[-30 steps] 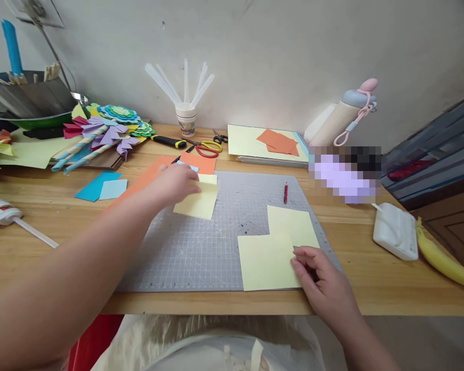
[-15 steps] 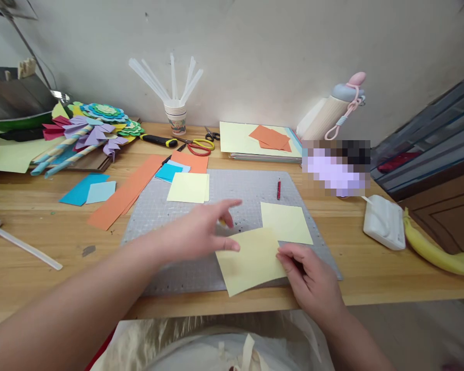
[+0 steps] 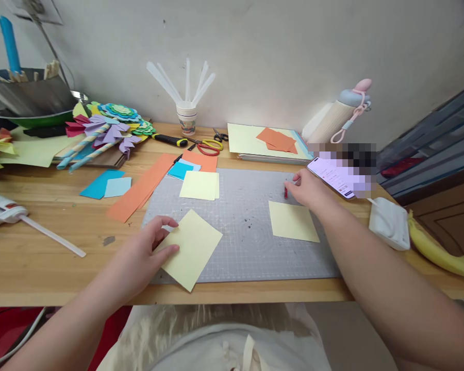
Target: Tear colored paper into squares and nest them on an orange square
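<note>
My left hand (image 3: 147, 255) has its thumb and fingers around the left corner of a pale yellow square of paper (image 3: 195, 247), which lies turned like a diamond at the front left of the grey cutting mat (image 3: 251, 263). Over at the mat's back right, the fingertips of my right hand (image 3: 303, 189) are closed on a short dark red pencil (image 3: 286, 193); its upper part is hidden by them. A second pale yellow sheet (image 3: 294, 221) lies just below that hand. More yellow squares (image 3: 198, 185) rest at the mat's back left.
Orange strips (image 3: 143, 188) and blue paper (image 3: 102, 184) lie left of the mat. A glue gun (image 3: 2, 211) is at the far left. Behind are scissors (image 3: 209, 147), a cutter knife (image 3: 170, 140) and a paper cup (image 3: 186, 121) of glue sticks. A phone (image 3: 330, 175) and banana (image 3: 441, 252) sit right.
The yellow square has passed from my right hand to my left and moved left. My right hand has reached forward to the pencil. The view has shifted slightly left.
</note>
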Available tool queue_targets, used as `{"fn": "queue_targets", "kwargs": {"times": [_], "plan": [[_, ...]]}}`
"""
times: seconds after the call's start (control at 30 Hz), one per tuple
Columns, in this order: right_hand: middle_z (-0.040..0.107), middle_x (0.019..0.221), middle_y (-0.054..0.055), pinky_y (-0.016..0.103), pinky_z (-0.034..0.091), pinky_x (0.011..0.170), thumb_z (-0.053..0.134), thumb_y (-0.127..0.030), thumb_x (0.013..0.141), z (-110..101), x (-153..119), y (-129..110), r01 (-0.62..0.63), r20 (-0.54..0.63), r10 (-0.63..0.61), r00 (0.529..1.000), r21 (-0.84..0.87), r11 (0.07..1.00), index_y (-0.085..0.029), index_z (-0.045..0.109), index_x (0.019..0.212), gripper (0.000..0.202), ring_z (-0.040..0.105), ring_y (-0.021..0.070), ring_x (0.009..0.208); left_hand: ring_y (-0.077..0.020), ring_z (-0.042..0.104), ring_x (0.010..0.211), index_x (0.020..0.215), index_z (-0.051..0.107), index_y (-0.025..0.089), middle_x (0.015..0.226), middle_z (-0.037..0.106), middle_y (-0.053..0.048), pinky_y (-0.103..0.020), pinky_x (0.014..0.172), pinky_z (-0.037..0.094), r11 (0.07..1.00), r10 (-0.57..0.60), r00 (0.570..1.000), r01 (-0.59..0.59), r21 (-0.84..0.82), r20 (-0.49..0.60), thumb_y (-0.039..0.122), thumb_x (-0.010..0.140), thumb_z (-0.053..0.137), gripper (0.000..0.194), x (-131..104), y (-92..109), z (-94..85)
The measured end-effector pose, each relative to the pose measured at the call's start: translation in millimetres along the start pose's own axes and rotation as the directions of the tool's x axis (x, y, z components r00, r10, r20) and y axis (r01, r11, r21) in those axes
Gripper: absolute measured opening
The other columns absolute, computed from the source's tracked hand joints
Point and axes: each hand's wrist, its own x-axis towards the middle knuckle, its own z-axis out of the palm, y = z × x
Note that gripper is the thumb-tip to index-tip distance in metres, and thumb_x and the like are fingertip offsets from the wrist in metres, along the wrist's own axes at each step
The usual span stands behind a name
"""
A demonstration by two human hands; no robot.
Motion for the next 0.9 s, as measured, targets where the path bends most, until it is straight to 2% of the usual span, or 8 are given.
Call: {"fn": "queue_targets", "kwargs": {"times": [0.17, 0.27, 0.37, 0.43, 0.5, 0.57, 0.77, 0.9], "plan": [[0.049, 0.053, -0.001, 0.032, 0.031, 0.058, 0.063, -0.010, 0.058, 19.6, 10.6, -21.3, 0.009, 0.049, -0.015, 0.999, 0.106, 0.994, -0.022, 0.055, 0.059, 0.014, 0.046, 0.0177, 0.057, -0.0176, 0.053, 0.071, 0.105, 0.053, 0.026, 0.078, 0.059, 0.002, -0.029, 0.062, 0.041, 0.991, -0.024, 0.998, 0.017, -0.132, -0.051, 0.050, 0.084, 0.054, 0.032, -12.9, -14.6, -2.9], [0.052, 0.056, -0.001, 0.031, 0.036, 0.055, 0.057, -0.022, 0.069, 17.5, -6.9, -31.6, 0.013, 0.061, -0.031, 0.998, 0.276, 0.961, -0.022, 0.062, 0.073, 0.006, 0.048, 0.0170, 0.055, -0.0221, 0.057, 0.084, 0.094, 0.064, 0.024, 0.090, 0.064, -0.003, -0.034, 0.071, 0.045, 0.984, -0.033, 0.994, 0.013, -0.177, -0.105, 0.052, 0.081, 0.058, 0.031, -23.2, -21.5, -2.2], [0.059, 0.070, 0.002, 0.031, 0.042, 0.054, 0.043, -0.037, 0.081, 11.4, -35.5, -42.7, 0.029, 0.081, -0.074, 0.994, 0.457, 0.889, -0.025, 0.062, 0.088, 0.023, 0.055, 0.0172, 0.060, -0.0243, 0.059, 0.093, 0.091, 0.070, 0.025, 0.102, 0.065, -0.005, -0.036, 0.077, 0.049, 0.942, -0.020, 0.987, -0.034, -0.333, -0.159, 0.051, 0.078, 0.064, 0.029, -32.4, -27.5, 0.2], [0.063, 0.078, 0.003, 0.031, 0.045, 0.052, 0.042, -0.041, 0.081, 9.7, -58.2, -50.8, 0.015, 0.102, -0.092, 0.991, 0.582, 0.813, -0.028, 0.060, 0.088, 0.024, 0.061, 0.0182, 0.069, -0.0234, 0.061, 0.091, 0.090, 0.072, 0.026, 0.102, 0.065, -0.004, -0.035, 0.077, 0.051, 0.892, -0.020, 0.988, -0.051, -0.449, -0.151, 0.049, 0.077, 0.067, 0.026, -36.8, -31.5, 2.6], [0.067, 0.087, 0.002, 0.030, 0.049, 0.054, 0.051, -0.042, 0.079, 12.0, -81.6, -59.5, -0.098, 0.182, -0.074, 0.981, 0.781, 0.617, -0.030, 0.059, 0.086, 0.016, 0.066, 0.0196, 0.082, -0.0226, 0.062, 0.091, 0.088, 0.073, 0.027, 0.102, 0.065, -0.004, -0.035, 0.079, 0.053, 0.848, -0.018, 0.988, -0.067, -0.526, -0.154, 0.046, 0.077, 0.069, 0.022, -39.6, -35.2, 5.2], [0.070, 0.094, 0.000, 0.030, 0.054, 0.061, 0.060, -0.040, 0.077, 18.0, -103.4, -69.1, -0.205, 0.262, -0.059, 0.963, 0.860, 0.467, -0.032, 0.056, 0.088, 0.014, 0.068, 0.0191, 0.092, -0.0225, 0.062, 0.094, 0.087, 0.074, 0.028, 0.104, 0.065, -0.003, -0.035, 0.081, 0.053, 0.835, -0.026, 0.981, -0.085, -0.543, -0.193, 0.044, 0.076, 0.070, 0.020, -41.2, -37.5, 7.2], [0.074, 0.101, 0.001, 0.037, 0.058, 0.077, 0.051, -0.054, 0.088, 40.1, -151.1, -101.5, -0.228, 0.313, -0.160, 0.936, 0.887, 0.402, -0.029, 0.044, 0.091, 0.026, 0.070, 0.0211, 0.098, -0.0221, 0.060, 0.108, 0.108, 0.071, 0.038, 0.119, 0.063, -0.002, -0.032, 0.088, 0.054, 0.866, 0.027, 0.948, -0.181, -0.466, -0.318, 0.041, 0.082, 0.064, 0.027, -47.5, -36.6, 10.8], [0.073, 0.106, 0.003, 0.040, 0.054, 0.088, 0.049, -0.052, 0.092, 50.1, -170.4, -119.2, -0.227, 0.337, -0.237, 0.911, 0.891, 0.393, -0.027, 0.035, 0.088, 0.029, 0.068, 0.0201, 0.102, -0.0156, 0.064, 0.089, 0.130, 0.055, 0.042, 0.124, 0.060, -0.002, -0.030, 0.083, 0.056, 0.865, 0.149, 0.942, -0.272, -0.423, -0.300, 0.037, 0.088, 0.059, 0.043, -57.0, -36.9, 20.6]]}}
